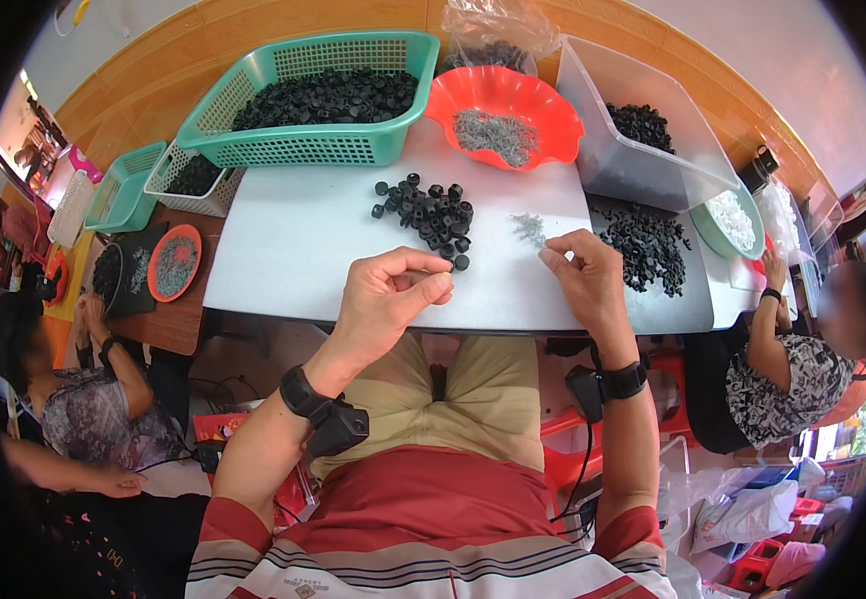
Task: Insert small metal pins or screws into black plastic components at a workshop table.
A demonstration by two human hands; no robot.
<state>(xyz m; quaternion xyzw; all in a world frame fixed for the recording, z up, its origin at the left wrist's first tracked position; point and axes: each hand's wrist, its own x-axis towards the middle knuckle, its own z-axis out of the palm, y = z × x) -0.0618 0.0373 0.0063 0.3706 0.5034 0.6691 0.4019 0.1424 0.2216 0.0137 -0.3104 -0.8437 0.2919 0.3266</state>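
Left hand (378,299): by the near edge; fingertips drawn close, on what I cannot tell.
Right hand (592,280): fingertips bunched beside grey pins (529,231), one thin, scattered pile; whether pinching, cannot tell.
White tabletop (293,240): open to its left edge.
Black caps (433,215): small, rounded, one heap midtable.
Far side: one large green basket (303,152), one red bowl (493,90), one clear bin (632,190).

Rounded black plastic caps (423,212) lie heaped mid-way across the white tabletop (288,240); thin silvery metal pins (529,228) cluster nearer its right edge.
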